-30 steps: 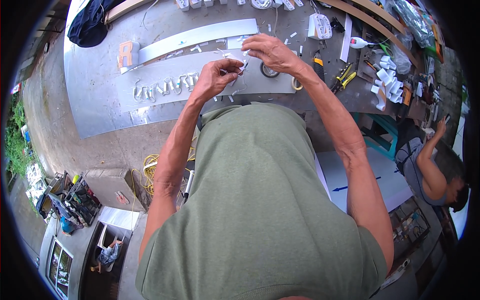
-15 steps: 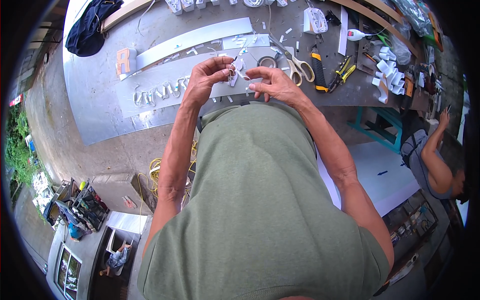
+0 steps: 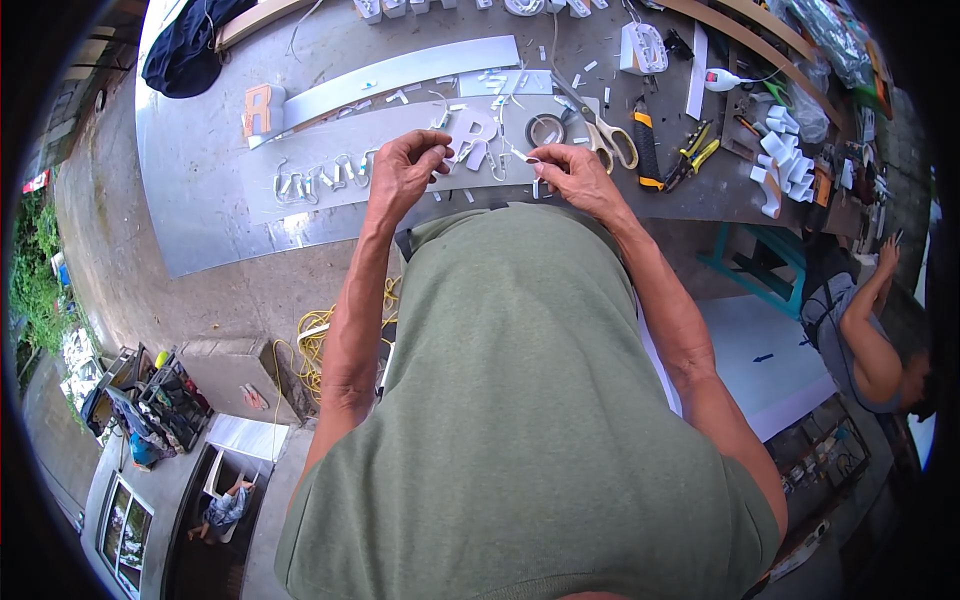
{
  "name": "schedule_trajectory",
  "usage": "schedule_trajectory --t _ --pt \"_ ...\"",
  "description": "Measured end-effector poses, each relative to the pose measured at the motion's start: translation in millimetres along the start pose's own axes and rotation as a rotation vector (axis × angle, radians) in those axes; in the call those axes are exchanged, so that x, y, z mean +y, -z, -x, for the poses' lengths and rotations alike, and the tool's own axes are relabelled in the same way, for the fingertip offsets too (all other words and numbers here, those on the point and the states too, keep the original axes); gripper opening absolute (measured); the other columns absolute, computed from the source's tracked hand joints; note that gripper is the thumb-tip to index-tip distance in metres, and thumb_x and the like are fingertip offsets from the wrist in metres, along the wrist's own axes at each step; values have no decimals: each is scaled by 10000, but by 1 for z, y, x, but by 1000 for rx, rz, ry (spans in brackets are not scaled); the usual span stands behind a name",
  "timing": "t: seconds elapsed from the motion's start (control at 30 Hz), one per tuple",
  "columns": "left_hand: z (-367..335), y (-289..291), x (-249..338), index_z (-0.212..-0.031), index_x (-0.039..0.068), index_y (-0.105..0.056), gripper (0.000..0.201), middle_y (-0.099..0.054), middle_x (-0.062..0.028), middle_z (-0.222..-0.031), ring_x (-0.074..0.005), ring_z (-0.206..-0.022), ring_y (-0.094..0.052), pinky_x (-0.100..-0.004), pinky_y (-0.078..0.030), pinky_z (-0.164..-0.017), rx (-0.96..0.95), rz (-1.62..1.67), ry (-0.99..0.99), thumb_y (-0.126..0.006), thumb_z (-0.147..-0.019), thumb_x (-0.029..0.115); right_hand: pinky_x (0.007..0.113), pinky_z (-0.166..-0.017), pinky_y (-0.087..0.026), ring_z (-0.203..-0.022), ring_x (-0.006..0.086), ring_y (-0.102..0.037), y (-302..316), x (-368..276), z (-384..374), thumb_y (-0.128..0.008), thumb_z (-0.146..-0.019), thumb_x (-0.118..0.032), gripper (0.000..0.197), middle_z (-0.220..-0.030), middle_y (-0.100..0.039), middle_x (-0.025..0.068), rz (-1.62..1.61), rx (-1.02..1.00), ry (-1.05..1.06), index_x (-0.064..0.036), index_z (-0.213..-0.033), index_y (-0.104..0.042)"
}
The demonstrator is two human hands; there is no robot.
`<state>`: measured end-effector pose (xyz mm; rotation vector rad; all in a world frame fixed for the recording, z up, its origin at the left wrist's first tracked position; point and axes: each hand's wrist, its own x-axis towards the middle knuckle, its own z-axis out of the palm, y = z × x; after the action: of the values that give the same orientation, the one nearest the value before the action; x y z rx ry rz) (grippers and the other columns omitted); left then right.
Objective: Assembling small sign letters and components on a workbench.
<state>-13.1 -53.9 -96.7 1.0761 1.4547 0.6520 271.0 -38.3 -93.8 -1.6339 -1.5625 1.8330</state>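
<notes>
My left hand (image 3: 408, 170) is closed in a pinch beside a white letter-shaped plate (image 3: 472, 136); what sits between its fingertips, if anything, is too small to tell. Across from it, my right hand (image 3: 578, 178) pinches the end of a thin white wire (image 3: 522, 156). The plate lies on a pale flat sheet (image 3: 350, 205) between both hands. To the left, a string of small wired modules (image 3: 325, 180) is looped on that sheet. A roll of tape (image 3: 545, 130) and scissors (image 3: 606, 140) lie just beyond my right hand.
A yellow-black cutter knife (image 3: 645, 145), pliers (image 3: 690, 155) and white letter-shaped shells (image 3: 782, 160) lie to the right. A long white strip (image 3: 390, 80) and a letter block (image 3: 262, 110) are at the back left. Another person (image 3: 865, 320) is at the far right.
My hands have moved apart, the right one to the right and the left one slightly lower. The letter-shaped plate, mostly hidden between them before, now shows on the sheet.
</notes>
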Motion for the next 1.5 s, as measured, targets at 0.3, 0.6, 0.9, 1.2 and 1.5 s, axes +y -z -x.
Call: schedule_trajectory --t 0.3,0.6,0.9,1.2,1.5 --pt "7 -10 -4 -1022 -10 -711 190 -732 -65 -821 -111 -655 -673 -255 -533 -584 -20 -45 156 -724 -911 144 265 -629 -505 -665 82 -594 -1 17 7 -641 -950 -157 263 -808 -690 32 -40 32 -37 11 -1143 -700" --pt "-2 -25 15 -1091 1 -728 255 -731 -70 -826 -110 -625 -656 -262 -514 -558 -110 -71 77 -735 -914 184 258 -630 -497 -674 78 -594 3 20 10 -637 -961 -166 262 -826 -691 25 -107 72 -58 6 -1149 -700" --pt "-38 -53 40 -961 -23 -751 581 -711 -123 -749 -165 -538 -668 -309 -535 -551 -318 -286 229 -696 -884 551 293 -666 -509 -736 110 -627 -3 4 15 -696 -936 -161 221 -859 -702 41 -65 151 168 -21 -1105 -725" --pt "-34 -52 11 -857 40 -726 318 -644 -5 -695 -56 -536 -554 -240 -359 -439 -349 178 211 -745 -922 351 306 -704 -515 -778 151 -647 0 -7 19 -696 -936 -153 212 -905 -716 67 128 20 400 -31 -1107 -725" --pt "-35 -51 10 -893 55 -715 248 -609 29 -686 -36 -540 -529 -184 -334 -445 -365 492 288 -729 -945 297 299 -658 -521 -724 129 -654 -6 -25 14 -714 -925 -191 241 -901 -742 73 67 118 233 -30 -1103 -729"
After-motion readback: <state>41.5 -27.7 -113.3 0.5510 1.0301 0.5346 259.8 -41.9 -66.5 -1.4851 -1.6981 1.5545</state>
